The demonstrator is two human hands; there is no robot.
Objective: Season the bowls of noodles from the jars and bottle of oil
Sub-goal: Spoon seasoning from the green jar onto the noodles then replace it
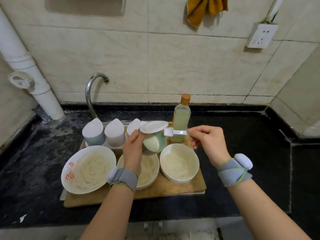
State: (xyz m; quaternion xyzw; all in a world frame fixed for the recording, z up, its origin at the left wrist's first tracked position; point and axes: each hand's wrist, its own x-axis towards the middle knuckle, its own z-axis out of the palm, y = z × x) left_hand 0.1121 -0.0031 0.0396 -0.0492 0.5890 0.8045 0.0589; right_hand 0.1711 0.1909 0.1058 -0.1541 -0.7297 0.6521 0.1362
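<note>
Three bowls of pale noodles sit on a wooden board point(173, 188): a wide one point(88, 168) at the left, a middle one point(149, 172) partly hidden by my wrist, and a white one point(179, 162) at the right. My left hand point(133, 149) grips a green seasoning jar point(153, 144), lifted and tilted above the middle bowl, its white flip lid point(153, 126) open. My right hand point(209, 141) pinches the handle of a small white plastic spoon point(174, 132), its scoop beside the jar's mouth. A bottle of pale oil point(181, 122) with a brown cap stands behind the right bowl.
Three more lidded jars point(94, 134) point(115, 135) point(133, 126) stand in a white holder behind the bowls. A curved tap point(91, 90) rises behind them. The black counter point(242, 153) stretches right and left. A white pipe point(27, 70) runs down the left wall.
</note>
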